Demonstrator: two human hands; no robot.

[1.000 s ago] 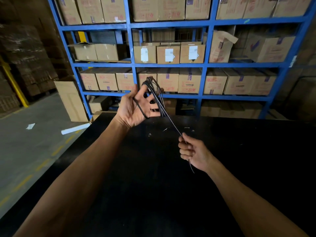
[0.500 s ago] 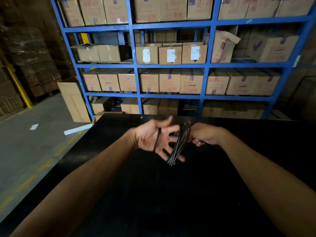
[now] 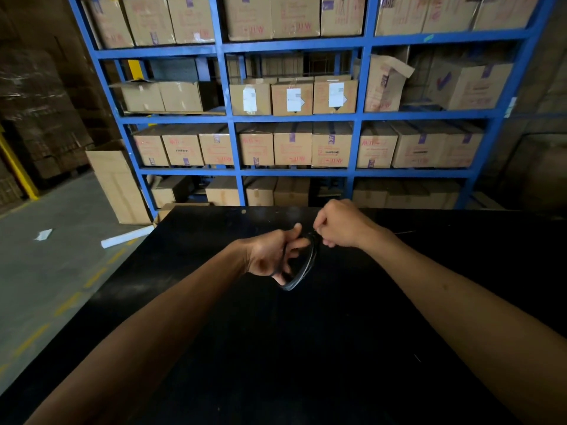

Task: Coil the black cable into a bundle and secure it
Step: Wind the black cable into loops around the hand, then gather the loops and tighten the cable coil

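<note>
The black cable (image 3: pixel 306 269) is wound in several loops around the fingers of my left hand (image 3: pixel 272 255), which holds the coil just above the black table (image 3: pixel 276 348). The loops curve from near my thumb down to below my little finger. My right hand (image 3: pixel 339 223) is closed in a fist at the top of the coil, pinching the cable there. A thin strand runs off to the right past my right wrist along the tabletop; its end is hard to see against the dark surface.
A blue steel rack (image 3: pixel 233 148) full of cardboard boxes stands right behind the table's far edge. To the left is grey floor with a tall cardboard box (image 3: pixel 118 182), a white strip (image 3: pixel 127 237) and a scrap of paper (image 3: pixel 43 234).
Both hands dropped from in front of the shelves down to the table. My right hand came up from the loose cable tail to the top of the coil. My left fingers have curled in around the loops.
</note>
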